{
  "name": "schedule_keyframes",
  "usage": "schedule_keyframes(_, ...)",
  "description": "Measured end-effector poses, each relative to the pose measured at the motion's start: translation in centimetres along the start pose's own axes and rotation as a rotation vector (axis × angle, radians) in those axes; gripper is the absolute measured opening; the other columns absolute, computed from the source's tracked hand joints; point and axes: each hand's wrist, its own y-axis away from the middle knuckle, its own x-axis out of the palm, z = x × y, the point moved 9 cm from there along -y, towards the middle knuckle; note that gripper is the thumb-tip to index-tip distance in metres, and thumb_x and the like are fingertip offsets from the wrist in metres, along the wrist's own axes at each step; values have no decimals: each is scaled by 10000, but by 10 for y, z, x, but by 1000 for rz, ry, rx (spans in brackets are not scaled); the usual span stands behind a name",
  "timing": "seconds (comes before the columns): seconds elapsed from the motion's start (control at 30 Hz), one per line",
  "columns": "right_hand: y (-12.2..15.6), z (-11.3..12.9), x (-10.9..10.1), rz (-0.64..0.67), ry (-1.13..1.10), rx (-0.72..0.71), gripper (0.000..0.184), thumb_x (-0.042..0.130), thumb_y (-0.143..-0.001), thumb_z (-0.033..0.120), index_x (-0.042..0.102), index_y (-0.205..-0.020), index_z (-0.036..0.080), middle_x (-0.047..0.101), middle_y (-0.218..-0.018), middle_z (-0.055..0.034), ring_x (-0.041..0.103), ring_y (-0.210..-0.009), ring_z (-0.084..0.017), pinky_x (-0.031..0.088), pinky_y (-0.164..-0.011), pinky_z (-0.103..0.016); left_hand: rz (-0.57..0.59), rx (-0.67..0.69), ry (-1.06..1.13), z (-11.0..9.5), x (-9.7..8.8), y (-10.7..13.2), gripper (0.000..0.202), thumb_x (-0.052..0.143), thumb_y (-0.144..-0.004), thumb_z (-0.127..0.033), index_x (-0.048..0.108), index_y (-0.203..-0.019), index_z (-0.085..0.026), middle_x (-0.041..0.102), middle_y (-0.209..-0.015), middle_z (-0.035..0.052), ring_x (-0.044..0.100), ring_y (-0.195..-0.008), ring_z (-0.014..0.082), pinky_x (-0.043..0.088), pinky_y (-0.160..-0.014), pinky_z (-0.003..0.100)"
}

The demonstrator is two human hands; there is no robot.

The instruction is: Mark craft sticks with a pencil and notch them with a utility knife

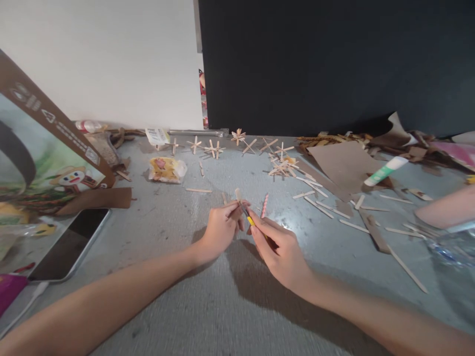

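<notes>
My left hand (223, 225) is closed in a pinch around a short wooden craft stick (238, 194), whose rounded end points up and away from me. My right hand (280, 249) grips a craft knife (250, 219) with a yellow part and a grey metal tip. The knife's tip meets the stick at my left fingertips; whether it cuts in is too small to tell. Just beyond my right fingers is a pink-and-white striped stick (264, 205), partly hidden by them. A single craft stick (199, 190) lies flat beyond my left hand.
Several crossed-stick pieces (213, 148) stand along the back, beside a stick pile (282, 167). A yellow packet (166, 170) lies back left. Leftward are a phone (70, 244) and a printed bag (55, 133). Rightward lie cardboard (343, 160), a green-white tube (386, 171) and another person's arm (447, 207).
</notes>
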Motion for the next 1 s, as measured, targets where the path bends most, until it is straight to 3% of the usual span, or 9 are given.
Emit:
schedule_keyframes(0.27,-1,-8,3,112,-99,195,450,469,-1039,340,668,-1385,132,466,-730,11,406,-522,-99,339,-442,-255,-33,52,-58,-4,-4,1,332,494,-987,-362,744,-911,-157,547,-542,-22,462,-457,99,369,-465,220)
schedule_keyframes(0.53,-2,-14,6,205,-330,436,534,498,-1017,481,655,-1404,149,537,-767,-2,375,-433,-62,313,-390,-237,-44,102,-96,-7,-7,1,334,456,-998,-319,675,-792,-175,541,-558,-14,448,-471,96,361,-473,219)
schedule_keyframes(0.87,-9,5,-1,138,-23,131,468,449,-1026,282,646,-1422,128,524,-754,-14,376,-536,-102,346,-459,-247,-27,44,-62,-5,-3,0,377,489,-948,-309,486,-589,-198,483,-509,-26,443,-488,93,357,-508,224)
schedule_keyframes(1.0,-9,11,-1,125,8,87,456,453,-1025,248,645,-1420,124,546,-761,-17,382,-527,-98,362,-455,-243,-27,47,-70,-5,-2,1,377,479,-942,-310,453,-580,-204,476,-512,-28,445,-494,94,358,-515,227)
